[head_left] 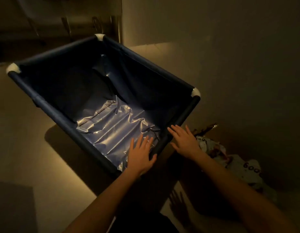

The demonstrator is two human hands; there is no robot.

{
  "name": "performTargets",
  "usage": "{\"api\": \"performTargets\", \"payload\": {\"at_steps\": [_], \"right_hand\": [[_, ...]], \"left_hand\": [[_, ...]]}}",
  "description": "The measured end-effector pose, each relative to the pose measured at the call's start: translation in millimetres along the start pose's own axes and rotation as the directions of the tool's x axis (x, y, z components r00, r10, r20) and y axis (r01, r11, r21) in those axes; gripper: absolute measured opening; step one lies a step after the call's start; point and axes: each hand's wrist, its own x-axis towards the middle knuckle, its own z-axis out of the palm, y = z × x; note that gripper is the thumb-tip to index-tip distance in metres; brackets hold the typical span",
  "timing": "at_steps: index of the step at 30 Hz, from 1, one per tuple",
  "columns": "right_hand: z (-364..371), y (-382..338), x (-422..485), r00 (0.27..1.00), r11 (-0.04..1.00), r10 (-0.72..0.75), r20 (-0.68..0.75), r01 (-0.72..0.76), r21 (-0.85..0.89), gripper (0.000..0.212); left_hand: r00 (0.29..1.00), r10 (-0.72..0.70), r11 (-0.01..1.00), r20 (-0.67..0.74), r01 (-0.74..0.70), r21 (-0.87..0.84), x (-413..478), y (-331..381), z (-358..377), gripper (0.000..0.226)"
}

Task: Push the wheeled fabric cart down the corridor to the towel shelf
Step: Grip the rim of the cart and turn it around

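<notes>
A dark blue fabric cart with white corner joints fills the middle of the dim view. A shiny plastic liner covers its bottom, and nothing else lies inside. My left hand hovers flat above the near rim of the cart, fingers spread, thumb by the rim bar. My right hand is spread open just right of the same rim bar, fingertips close to it. Neither hand holds anything. The cart's wheels are hidden.
A beige wall runs close along the cart's right side. A pile of patterned cloth and bags lies on the floor at the right, beside my right arm. Metal frame legs stand in the dark beyond the cart.
</notes>
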Motion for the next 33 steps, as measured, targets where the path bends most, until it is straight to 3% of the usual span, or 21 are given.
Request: {"api": "performTargets", "payload": {"at_steps": [6, 10, 16, 23, 30, 33], "right_hand": [[19, 15, 26, 0.966, 0.981, -0.18, 0.188, 0.19, -0.04, 0.056], [24, 35, 41, 0.907, 0.94, -0.303, 0.292, 0.335, -0.067, 0.069], [40, 47, 60, 0.87, 0.868, -0.46, 0.176, 0.483, -0.117, 0.069], [59, 22, 53, 0.897, 0.893, -0.441, 0.017, 0.441, -0.095, 0.06], [64, -46, 43, 0.916, 0.915, -0.4, -0.005, 0.399, -0.06, 0.059], [62, -65, 52, 0.88, 0.88, -0.475, -0.002, 0.475, -0.004, 0.063]], "left_hand": [[0.99, -0.053, 0.998, 0.13, 0.055, -0.014, -14, 12, 27, 0.079], [0.987, -0.153, 0.982, 0.05, 0.158, -0.101, -10, 28, 31, 0.069], [0.983, -0.182, 0.976, 0.004, 0.182, -0.122, -9, 25, 37, 0.058], [0.984, -0.177, 0.976, -0.009, 0.174, -0.132, -26, 4, 30, 0.052], [0.994, -0.098, 0.984, -0.044, 0.09, -0.154, -71, -52, 9, 0.05], [0.998, -0.058, 0.989, -0.018, 0.055, -0.137, -90, -83, -1, 0.051]]}}
